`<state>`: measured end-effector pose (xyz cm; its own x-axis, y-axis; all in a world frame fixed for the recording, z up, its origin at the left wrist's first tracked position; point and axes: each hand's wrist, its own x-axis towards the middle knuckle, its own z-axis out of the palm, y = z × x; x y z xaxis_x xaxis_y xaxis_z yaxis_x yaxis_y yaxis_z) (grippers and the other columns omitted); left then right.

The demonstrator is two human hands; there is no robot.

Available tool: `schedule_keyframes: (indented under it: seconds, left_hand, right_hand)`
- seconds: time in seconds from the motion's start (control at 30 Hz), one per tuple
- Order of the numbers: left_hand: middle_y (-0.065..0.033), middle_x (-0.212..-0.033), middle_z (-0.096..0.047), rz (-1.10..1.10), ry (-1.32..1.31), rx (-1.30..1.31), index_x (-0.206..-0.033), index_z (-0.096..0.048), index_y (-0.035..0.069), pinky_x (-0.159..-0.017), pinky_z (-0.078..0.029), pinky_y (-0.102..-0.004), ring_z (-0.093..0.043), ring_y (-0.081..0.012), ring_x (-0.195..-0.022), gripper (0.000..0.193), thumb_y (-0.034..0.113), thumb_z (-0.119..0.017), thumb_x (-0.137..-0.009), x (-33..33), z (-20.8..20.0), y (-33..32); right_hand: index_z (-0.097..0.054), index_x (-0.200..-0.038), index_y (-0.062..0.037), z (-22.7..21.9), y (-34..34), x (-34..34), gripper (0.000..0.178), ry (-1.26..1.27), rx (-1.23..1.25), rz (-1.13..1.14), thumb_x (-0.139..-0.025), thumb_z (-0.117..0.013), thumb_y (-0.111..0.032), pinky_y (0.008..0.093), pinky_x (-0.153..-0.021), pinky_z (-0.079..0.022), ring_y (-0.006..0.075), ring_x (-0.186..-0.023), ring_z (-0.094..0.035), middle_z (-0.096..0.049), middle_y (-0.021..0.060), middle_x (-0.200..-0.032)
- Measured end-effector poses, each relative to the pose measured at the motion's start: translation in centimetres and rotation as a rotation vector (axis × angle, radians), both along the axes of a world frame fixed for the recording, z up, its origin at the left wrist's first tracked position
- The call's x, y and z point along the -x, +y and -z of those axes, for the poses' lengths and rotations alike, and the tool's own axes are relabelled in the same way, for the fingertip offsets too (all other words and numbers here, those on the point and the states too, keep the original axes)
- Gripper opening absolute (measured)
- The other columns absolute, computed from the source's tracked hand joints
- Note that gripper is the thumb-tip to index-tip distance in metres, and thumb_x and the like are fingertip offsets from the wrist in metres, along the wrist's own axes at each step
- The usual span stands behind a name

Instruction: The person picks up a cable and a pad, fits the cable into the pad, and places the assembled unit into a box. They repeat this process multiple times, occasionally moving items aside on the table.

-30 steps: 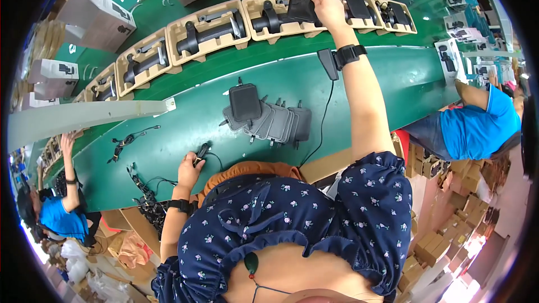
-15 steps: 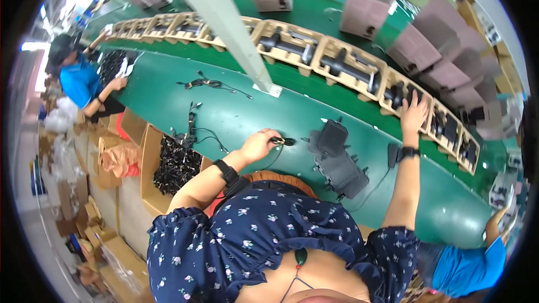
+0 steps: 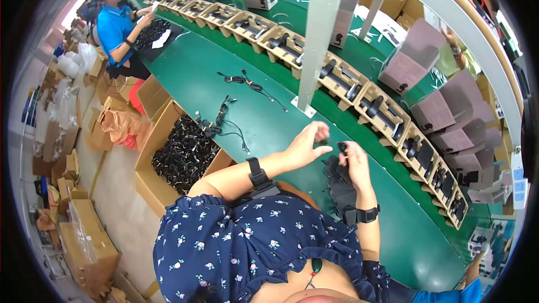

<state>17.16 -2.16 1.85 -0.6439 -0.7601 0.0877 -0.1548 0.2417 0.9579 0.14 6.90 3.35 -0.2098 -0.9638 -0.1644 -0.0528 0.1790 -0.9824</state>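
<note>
The small black piece, too small to identify surely, was above the green worktable, at the fingertips of the right hand, which appeared to pinch it between thumb and fingers. The left hand faced it from the left, thumb and fingers parted, with nothing visible in its grasp. A light pinch by one end seemed best, the free hand steadying the other side, and any trailing lead kept from snagging on the flat black pouches piled just below the right hand. Farther left on the table were a near tied cable and a far tied cable; beyond the near edge, a cardboard carton held many more black cables. Along the far side ran tan moulded trays with black parts inside, beside a pale upright post.
</note>
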Motion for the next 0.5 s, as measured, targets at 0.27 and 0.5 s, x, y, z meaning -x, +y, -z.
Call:
schedule_keyframes:
  seconds: [0.27, 0.5]
  left_hand:
    - [-0.0069, -0.08, -0.061, 0.826, -0.003, -0.538, -0.101, -0.05, -0.002, -0.07, -0.048, -0.0285, -0.059, -0.0137, -0.075, 0.029, 0.024, -0.056, -0.089, -0.1, 0.7, 2.4]
    - [0.0032, -0.064, -0.049, 0.552, -0.036, -0.749, -0.093, -0.056, 0.007, -0.05, -0.038, -0.0201, -0.044, -0.006, -0.053, 0.022, 0.028, -0.049, -0.093, -4.3, 2.5, 0.3]
  right_hand:
    - [-0.045, -0.116, -0.0004, -3.4, -0.7, -3.6, 0.039, -0.598, 0.181, 0.129, -0.095, -0.041, -0.033, 0.0216, -0.055, -0.035, 0.0087, -0.057, -0.038, -0.042, 0.0, -0.074]
    - [-0.046, -0.11, -0.0022, -1.5, 0.2, -2.0, 0.03, -0.259, 0.137, 0.104, -0.097, -0.04, -0.028, 0.0199, -0.055, -0.039, 0.0079, -0.063, -0.046, -0.053, 0.0042, -0.081]
